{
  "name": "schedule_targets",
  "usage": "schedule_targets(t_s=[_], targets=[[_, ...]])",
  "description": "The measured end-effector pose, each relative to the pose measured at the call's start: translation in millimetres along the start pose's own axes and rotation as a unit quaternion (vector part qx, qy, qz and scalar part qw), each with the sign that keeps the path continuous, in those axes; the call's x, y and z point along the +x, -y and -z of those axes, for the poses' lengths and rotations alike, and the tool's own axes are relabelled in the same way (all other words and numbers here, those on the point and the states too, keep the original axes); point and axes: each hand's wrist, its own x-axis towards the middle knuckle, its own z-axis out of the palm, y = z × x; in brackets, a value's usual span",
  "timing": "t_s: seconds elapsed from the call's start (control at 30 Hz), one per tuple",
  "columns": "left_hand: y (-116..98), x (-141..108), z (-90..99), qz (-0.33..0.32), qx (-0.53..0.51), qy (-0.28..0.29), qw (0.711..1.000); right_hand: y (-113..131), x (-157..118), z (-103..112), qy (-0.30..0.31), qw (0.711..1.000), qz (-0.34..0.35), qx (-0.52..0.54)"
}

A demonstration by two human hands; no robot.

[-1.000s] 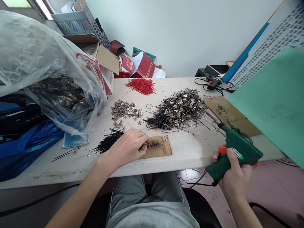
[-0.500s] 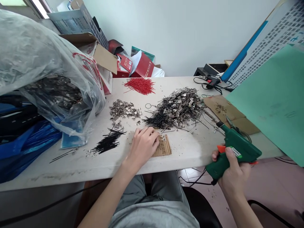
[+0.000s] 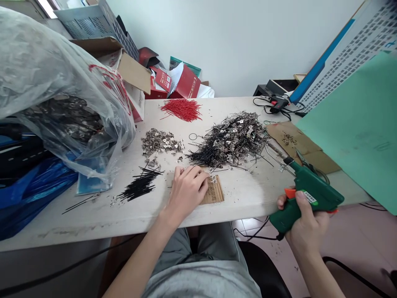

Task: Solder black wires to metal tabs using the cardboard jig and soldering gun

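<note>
My right hand (image 3: 307, 227) grips a green soldering gun (image 3: 314, 192) with an orange trigger, over the table's front edge. Its metal tip points left, toward a heap of black wires with small metal clips (image 3: 235, 138). My left hand (image 3: 188, 186) rests on a small wooden board (image 3: 214, 192), fingers curled and pressed together. Whatever they pinch is hidden beneath them. A small metal piece (image 3: 213, 179) lies on the board beside my fingertips. Left of that hand are a bunch of black wires (image 3: 139, 186) and a pile of loose metal clips (image 3: 159, 142).
Red wires (image 3: 182, 109) lie at the back of the white table (image 3: 133, 215). A large plastic bag (image 3: 62, 78) crowds the left side. Pliers (image 3: 305, 161) and cardboard (image 3: 322, 155) sit behind the soldering gun. A green sheet (image 3: 356, 132) overhangs the right.
The view has shifted slightly. Both hands stay nearly where they were, the left on the board and the right around the soldering gun.
</note>
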Motion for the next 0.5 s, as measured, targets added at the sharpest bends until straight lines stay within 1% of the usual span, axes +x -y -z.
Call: schedule_targets(t_s=[0.1,0.2,0.3,0.5], targets=[[-2,-1,5.9,-0.001,-0.014,-0.003,1.000,0,0,0,-0.003,1.000,0.002,-0.001],[-5,-5,9.3,-0.004,-0.003,0.019,1.000,1,0,-1,-0.004,1.000,0.005,-0.001],[-7,-11,6.6,0.000,0.008,0.030,1.000,1,-1,-1,-0.005,1.000,0.008,-0.003],[-6,-16,-1.4,0.008,-0.007,0.003,1.000,0,-2,-1,-0.007,1.000,0.009,-0.003]])
